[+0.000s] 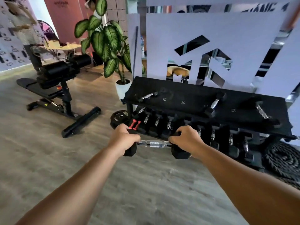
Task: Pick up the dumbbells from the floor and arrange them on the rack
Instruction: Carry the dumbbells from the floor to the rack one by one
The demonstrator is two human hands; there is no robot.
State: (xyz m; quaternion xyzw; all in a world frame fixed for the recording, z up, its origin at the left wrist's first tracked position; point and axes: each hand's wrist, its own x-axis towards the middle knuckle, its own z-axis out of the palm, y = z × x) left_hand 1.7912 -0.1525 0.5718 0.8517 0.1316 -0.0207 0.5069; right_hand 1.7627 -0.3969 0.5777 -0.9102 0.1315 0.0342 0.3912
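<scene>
Chrome shows between the two hands: the knurled handle of a black hex dumbbell [155, 146], held level above the wood-look floor [146, 184]. The left hand [125, 136] is wrapped over the left head, the right hand [186, 138] over the right head, fingers curled tight on the rubber. Just beyond the grip stands the black rack [186, 95], its lower tier filled with dumbbells and its upper shelf carrying three, perhaps more, since blur hides part of it. Left of the grip, two small red dumbbells [135, 125] sit by a weight plate [119, 118].
</scene>
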